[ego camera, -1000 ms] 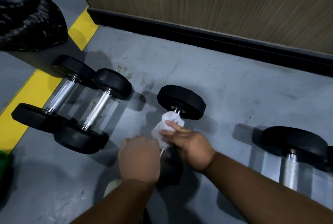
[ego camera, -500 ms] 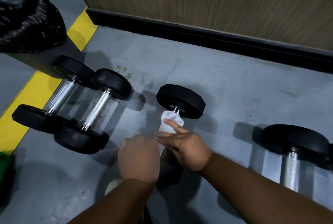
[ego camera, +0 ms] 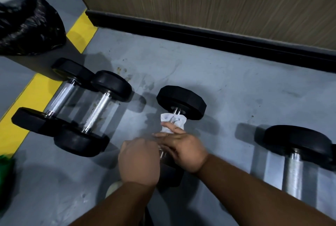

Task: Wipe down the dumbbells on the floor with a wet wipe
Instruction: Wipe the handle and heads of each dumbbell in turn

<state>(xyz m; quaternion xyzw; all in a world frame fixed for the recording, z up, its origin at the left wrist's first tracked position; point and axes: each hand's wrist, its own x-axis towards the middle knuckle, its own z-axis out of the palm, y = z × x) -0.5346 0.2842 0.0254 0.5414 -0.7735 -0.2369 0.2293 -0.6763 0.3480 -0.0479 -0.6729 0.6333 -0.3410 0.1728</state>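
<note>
A black dumbbell with a chrome handle lies on the grey floor in the middle of the head view. A white wet wipe is wrapped round its handle just below the far head. My right hand grips the wipe and the handle. My left hand is closed over the near end of the same dumbbell, hiding most of the near head. Two more dumbbells lie side by side to the left. A larger dumbbell lies at the right.
A black plastic bag sits at the far left by a yellow floor stripe. A wooden wall panel with a black skirting runs along the back. Something green shows at the left edge.
My right hand has slid the wipe up the handle toward the far head. The left hand has stayed on the near end.
</note>
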